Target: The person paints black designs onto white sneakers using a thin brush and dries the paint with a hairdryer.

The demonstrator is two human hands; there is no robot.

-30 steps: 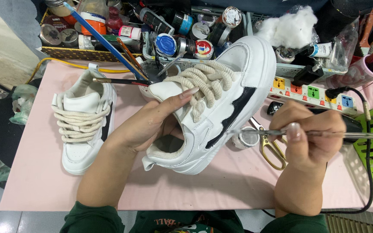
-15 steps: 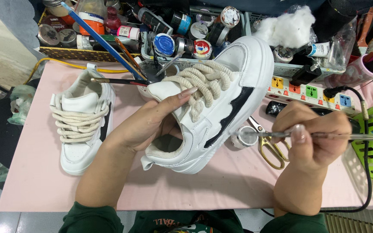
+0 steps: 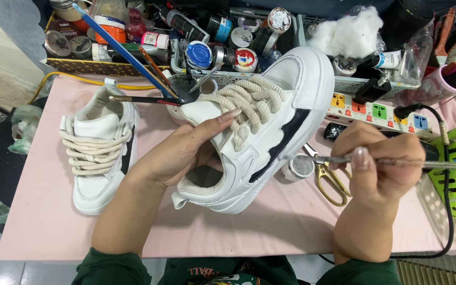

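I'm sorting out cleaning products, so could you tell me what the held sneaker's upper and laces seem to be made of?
The held sneaker: its upper looks like smooth white leather or synthetic leather, with a faint sheen, stitched panels and a black wavy side stripe. The laces look like thick beige cotton rope, with a twisted, matte, fuzzy texture. Real or faux leather cannot be told.

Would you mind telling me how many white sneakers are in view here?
2. One sneaker is held up in the left hand; the other sneaker lies on the pink table at left.

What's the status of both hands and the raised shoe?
Left hand inside raised white sneaker. Right hand holds thin brush, tip at black side panel. Nothing blocking.
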